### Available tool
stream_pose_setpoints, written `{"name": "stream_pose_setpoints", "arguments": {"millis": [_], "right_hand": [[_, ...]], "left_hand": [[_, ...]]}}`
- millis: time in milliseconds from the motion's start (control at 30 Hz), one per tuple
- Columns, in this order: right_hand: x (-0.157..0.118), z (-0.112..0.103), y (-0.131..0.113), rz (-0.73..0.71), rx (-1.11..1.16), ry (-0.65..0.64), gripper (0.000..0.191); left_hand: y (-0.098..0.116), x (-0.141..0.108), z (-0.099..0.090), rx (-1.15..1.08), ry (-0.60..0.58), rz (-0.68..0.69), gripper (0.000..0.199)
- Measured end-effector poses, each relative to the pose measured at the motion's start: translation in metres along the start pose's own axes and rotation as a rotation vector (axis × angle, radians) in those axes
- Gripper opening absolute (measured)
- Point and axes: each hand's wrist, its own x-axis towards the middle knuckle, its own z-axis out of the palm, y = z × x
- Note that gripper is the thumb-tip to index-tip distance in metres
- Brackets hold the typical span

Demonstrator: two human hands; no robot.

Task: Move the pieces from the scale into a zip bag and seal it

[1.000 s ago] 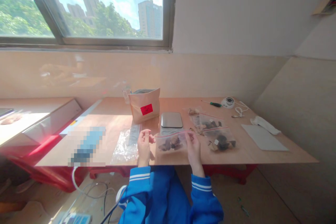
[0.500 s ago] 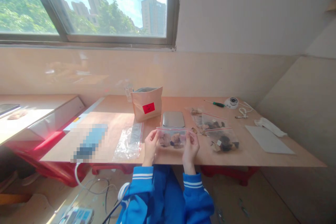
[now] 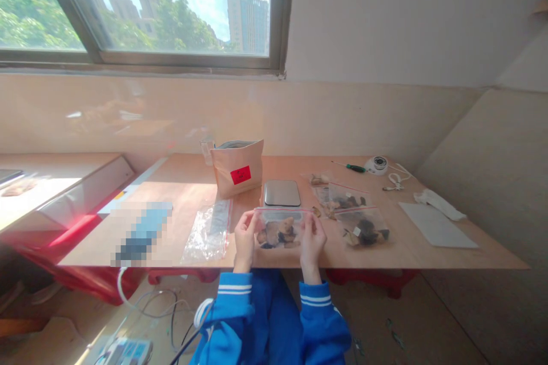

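Two hands work at the middle of the desk's near edge. The left hand (image 3: 245, 239) is nearly closed, thumb and fingertips pinched together on the top left corner of a zip bag (image 3: 277, 232); the right hand (image 3: 313, 239) pinches the top right corner the same way. The zip bag is between the hands, its red strip stretched level from one to the other, with brown and dark pieces inside, too jumbled to count. Whether its bottom touches the desk (image 3: 449, 256), I cannot tell.

A blurred-out object (image 3: 145, 234) lies at the near left corner. Between it and the left hand is flat clear plastic (image 3: 206, 232) with red strips; how many layers, I cannot tell. Right of the right hand lie three filled bags (image 3: 366, 232), overlapping in a row running back from the near edge, with a few loose pieces (image 3: 329, 214) beside them. One white sheet (image 3: 436, 227) and one white cloth (image 3: 440, 205) lie along the right edge.

Just beyond the zip bag sits one scale (image 3: 282, 193); farther left stands one pouch (image 3: 231, 159) with a red label, one bottle (image 3: 206, 151) behind it. Toward the far right corner are one cable (image 3: 394, 182), one screwdriver (image 3: 355, 169) and one camera (image 3: 377, 166).
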Motion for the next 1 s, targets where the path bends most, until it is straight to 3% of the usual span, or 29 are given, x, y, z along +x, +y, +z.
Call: {"name": "stream_pose_setpoints", "arguments": {"millis": [200, 367, 600, 1000], "right_hand": [[0.012, -0.012, -0.001, -0.044, -0.021, -0.172, 0.043], [0.011, -0.011, -0.003, -0.055, -0.011, -0.133, 0.036], [0.010, -0.013, -0.005, -0.090, -0.009, -0.199, 0.032], [0.007, -0.010, -0.005, -0.086, 0.002, -0.236, 0.030]], "left_hand": [[-0.007, 0.007, -0.014, -0.009, -0.065, -0.040, 0.034], [-0.005, 0.007, -0.016, -0.059, -0.021, -0.057, 0.032], [0.004, 0.005, -0.018, -0.067, 0.023, -0.032, 0.031], [-0.005, 0.006, -0.019, -0.033, 0.028, -0.059, 0.037]]}}
